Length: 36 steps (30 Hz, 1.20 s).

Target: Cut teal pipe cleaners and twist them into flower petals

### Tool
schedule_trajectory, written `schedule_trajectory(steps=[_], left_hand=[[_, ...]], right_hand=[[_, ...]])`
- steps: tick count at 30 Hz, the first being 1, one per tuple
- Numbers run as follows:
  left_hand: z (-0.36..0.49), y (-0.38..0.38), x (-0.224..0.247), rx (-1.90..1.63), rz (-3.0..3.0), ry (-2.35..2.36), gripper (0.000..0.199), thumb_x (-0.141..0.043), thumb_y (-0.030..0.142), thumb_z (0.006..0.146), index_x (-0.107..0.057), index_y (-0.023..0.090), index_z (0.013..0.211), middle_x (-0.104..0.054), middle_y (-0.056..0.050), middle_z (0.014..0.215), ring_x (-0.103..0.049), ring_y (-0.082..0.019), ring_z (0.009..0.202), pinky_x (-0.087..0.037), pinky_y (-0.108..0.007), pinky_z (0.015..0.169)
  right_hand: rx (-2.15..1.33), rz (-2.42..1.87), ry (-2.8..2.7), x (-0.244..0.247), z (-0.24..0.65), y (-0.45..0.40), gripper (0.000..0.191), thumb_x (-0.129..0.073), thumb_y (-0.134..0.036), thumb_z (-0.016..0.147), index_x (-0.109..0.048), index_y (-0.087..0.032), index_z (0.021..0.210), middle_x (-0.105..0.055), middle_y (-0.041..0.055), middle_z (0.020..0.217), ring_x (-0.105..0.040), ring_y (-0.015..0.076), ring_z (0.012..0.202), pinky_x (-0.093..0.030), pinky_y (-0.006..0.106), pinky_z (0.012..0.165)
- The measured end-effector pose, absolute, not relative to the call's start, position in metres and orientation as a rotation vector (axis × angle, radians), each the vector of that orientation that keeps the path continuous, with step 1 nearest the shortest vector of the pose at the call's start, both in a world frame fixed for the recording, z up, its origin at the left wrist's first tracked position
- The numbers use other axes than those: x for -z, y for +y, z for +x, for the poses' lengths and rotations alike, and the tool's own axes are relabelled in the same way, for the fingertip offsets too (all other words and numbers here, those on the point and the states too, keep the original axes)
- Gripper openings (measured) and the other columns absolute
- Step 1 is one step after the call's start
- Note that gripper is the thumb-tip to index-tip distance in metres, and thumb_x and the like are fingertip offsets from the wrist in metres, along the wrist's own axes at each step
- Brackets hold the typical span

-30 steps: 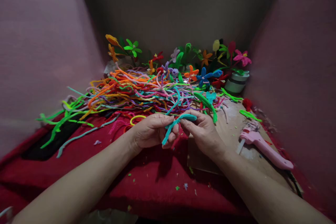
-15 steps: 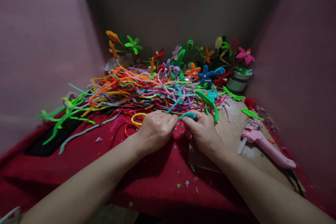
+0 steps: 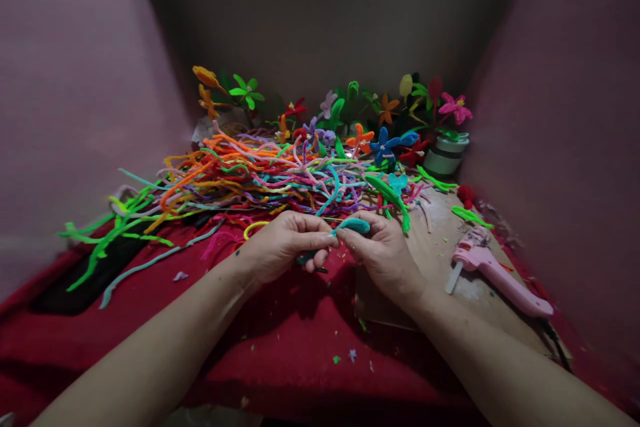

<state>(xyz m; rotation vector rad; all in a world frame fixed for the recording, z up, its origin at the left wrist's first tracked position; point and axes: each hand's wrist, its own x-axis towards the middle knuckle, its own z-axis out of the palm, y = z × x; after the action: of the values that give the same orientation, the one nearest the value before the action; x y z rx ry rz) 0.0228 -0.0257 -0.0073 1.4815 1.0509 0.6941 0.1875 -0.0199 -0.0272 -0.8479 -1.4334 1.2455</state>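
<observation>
Above the front of the red cloth, my two hands meet at a teal pipe cleaner (image 3: 356, 225) bent into a petal-like loop. My right hand (image 3: 385, 248) pinches the loop near its base, with the rounded end showing over the fingers. Thumb and fingers of my left hand (image 3: 293, 241) are closed on the teal piece where its ends come together. A bit of teal also shows beneath the left fingers, and a small dark tip pokes out there that I cannot identify. Partly behind my left wrist is a yellow scissors handle (image 3: 254, 230).
A heap of coloured pipe cleaners (image 3: 250, 170) lies beyond my hands, with pipe-cleaner flowers (image 3: 384, 145) behind it. On the right, a pink glue gun (image 3: 505, 280) rests on cardboard (image 3: 435, 247) near a jar (image 3: 445, 157). A dark flat object (image 3: 75, 290) lies left.
My left hand has turned so its thumb and fingertips show, pinching the teal piece. The right hand still holds the loop. The whole view has shifted slightly.
</observation>
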Motion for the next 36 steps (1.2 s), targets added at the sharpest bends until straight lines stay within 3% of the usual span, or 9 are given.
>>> schedule_trajectory(steps=[4,6,13,20,26,32,36], left_hand=[[0.027,-0.029,0.021,-0.884,2.249,1.339,0.02,-0.049,0.028,0.08,-0.062,0.016,0.071,-0.058,-0.002,0.06,-0.051,-0.011,0.056,-0.036,-0.022,0.054],[0.029,-0.031,0.023,-0.914,2.421,1.396,0.02,-0.046,0.027,0.081,-0.063,0.017,0.076,-0.061,-0.003,0.064,-0.052,-0.012,0.059,-0.036,-0.022,0.056],[0.037,-0.033,0.008,-0.741,1.651,1.258,0.024,-0.048,0.036,0.082,-0.055,0.015,0.071,-0.057,0.002,0.056,-0.05,-0.008,0.042,-0.038,-0.02,0.044],[0.036,-0.029,0.005,-0.992,1.557,1.25,0.023,-0.063,0.032,0.071,-0.062,0.015,0.087,-0.062,0.001,0.069,-0.055,-0.011,0.059,-0.041,-0.02,0.054],[0.04,-0.031,0.006,-1.136,1.584,1.293,0.013,-0.061,0.026,0.071,-0.066,0.013,0.071,-0.062,0.0,0.067,-0.054,-0.012,0.066,-0.042,-0.021,0.063],[0.041,-0.031,0.011,-1.223,1.446,1.309,0.017,-0.062,0.031,0.072,-0.063,0.014,0.073,-0.059,0.001,0.066,-0.05,-0.009,0.057,-0.041,-0.019,0.052],[0.04,-0.03,0.013,-1.196,1.32,1.262,0.018,-0.063,0.033,0.071,-0.06,0.015,0.076,-0.054,0.005,0.056,-0.047,-0.007,0.046,-0.039,-0.019,0.044]], right_hand=[[-1.562,-0.868,-1.137,0.035,0.185,-0.015,0.027,-0.062,-0.019,0.068,-0.042,-0.018,0.05,-0.035,-0.0088,0.038,-0.025,0.0049,0.032,-0.018,0.021,0.033],[-1.618,-0.851,-1.093,0.037,0.185,-0.012,0.028,-0.064,-0.02,0.066,-0.042,-0.018,0.049,-0.036,-0.0087,0.037,-0.026,0.0052,0.03,-0.018,0.021,0.032],[-1.605,-0.798,-1.112,0.039,0.185,-0.008,0.015,-0.068,-0.027,0.065,-0.059,-0.015,0.065,-0.05,-0.0054,0.047,-0.04,0.0056,0.038,-0.029,0.02,0.038],[-1.727,-0.776,-1.209,0.04,0.183,-0.013,0.016,-0.065,-0.028,0.069,-0.055,-0.015,0.064,-0.046,-0.0065,0.042,-0.036,0.0051,0.034,-0.024,0.019,0.035],[-1.907,-0.754,-1.183,0.039,0.18,-0.019,0.02,-0.066,-0.028,0.068,-0.051,-0.016,0.062,-0.044,-0.0078,0.039,-0.033,0.0045,0.031,-0.022,0.017,0.032],[-2.006,-0.781,-1.147,0.041,0.178,-0.02,0.023,-0.071,-0.03,0.064,-0.055,-0.013,0.063,-0.061,0.0001,0.056,-0.041,0.0039,0.035,-0.024,0.016,0.031],[-1.996,-0.795,-1.161,0.04,0.178,-0.021,0.025,-0.072,-0.033,0.063,-0.055,-0.013,0.062,-0.061,-0.0007,0.056,-0.04,0.0036,0.034,-0.024,0.016,0.031]])
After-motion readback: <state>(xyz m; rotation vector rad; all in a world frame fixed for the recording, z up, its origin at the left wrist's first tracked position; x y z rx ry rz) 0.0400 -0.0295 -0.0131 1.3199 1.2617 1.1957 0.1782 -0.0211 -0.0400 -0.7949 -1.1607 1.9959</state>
